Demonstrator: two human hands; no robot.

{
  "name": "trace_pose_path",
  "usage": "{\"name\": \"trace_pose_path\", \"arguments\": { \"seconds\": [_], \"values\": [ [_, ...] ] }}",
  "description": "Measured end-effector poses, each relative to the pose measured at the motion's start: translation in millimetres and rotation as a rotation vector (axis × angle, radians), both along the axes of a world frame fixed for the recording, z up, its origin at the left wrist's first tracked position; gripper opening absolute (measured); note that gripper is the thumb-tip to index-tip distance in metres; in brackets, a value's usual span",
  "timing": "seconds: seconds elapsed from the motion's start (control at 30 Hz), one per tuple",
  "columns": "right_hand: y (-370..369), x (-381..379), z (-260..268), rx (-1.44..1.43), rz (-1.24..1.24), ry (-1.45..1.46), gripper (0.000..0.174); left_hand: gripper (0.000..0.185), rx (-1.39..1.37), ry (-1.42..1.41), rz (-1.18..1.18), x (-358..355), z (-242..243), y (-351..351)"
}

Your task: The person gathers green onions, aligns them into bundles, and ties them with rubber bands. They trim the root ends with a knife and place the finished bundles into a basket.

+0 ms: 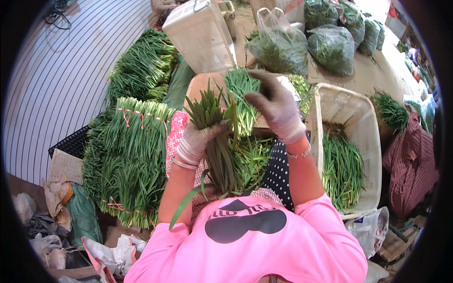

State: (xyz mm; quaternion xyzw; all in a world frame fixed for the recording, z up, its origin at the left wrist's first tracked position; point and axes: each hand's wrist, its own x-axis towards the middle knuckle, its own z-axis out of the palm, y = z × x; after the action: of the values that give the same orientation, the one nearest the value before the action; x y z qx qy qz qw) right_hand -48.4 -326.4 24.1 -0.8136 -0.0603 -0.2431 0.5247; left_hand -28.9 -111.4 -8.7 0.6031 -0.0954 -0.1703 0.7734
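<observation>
My left hand (200,141), in a knitted glove, grips a bunch of garlic chives (220,159). Leaf ends stick up above the fist, and long flat leaves hang below it toward my lap. My right hand (276,106), gloved too and somewhat blurred, is raised to the right with thumb and fingers apart and nothing visible in them. Just left of its fingers, a loose pile of chives (242,95) lies on a board (203,83), pale stems toward me. Loose leaves and trimmings (253,159) fill the space below, at my lap.
Tied chive bundles (136,159) are stacked at left, with more bundles (145,67) behind. A white plastic crate (354,95) at right holds chives (341,169). Another crate (198,35) stands tilted beyond the board. Plastic bags of greens (279,49) sit at the back.
</observation>
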Motion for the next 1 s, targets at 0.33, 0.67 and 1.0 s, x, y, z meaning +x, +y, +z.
{"name": "trace_pose_path", "arguments": {
  "seconds": [0.33,0.67,1.0],
  "values": [
    [-47,44,-31,0.448,-0.269,-0.154,0.015,0.014,-0.361,-0.045,0.2,14,-11,74],
    [-10,73,-212,-0.312,-0.313,0.535,0.037,0.019,-0.671,-0.325,0.303,13,-35,188],
    [25,19,-160,0.408,0.361,0.506,0.029,0.015,-1.122,-0.182,0.218,22,-77,238]
  ]
}}
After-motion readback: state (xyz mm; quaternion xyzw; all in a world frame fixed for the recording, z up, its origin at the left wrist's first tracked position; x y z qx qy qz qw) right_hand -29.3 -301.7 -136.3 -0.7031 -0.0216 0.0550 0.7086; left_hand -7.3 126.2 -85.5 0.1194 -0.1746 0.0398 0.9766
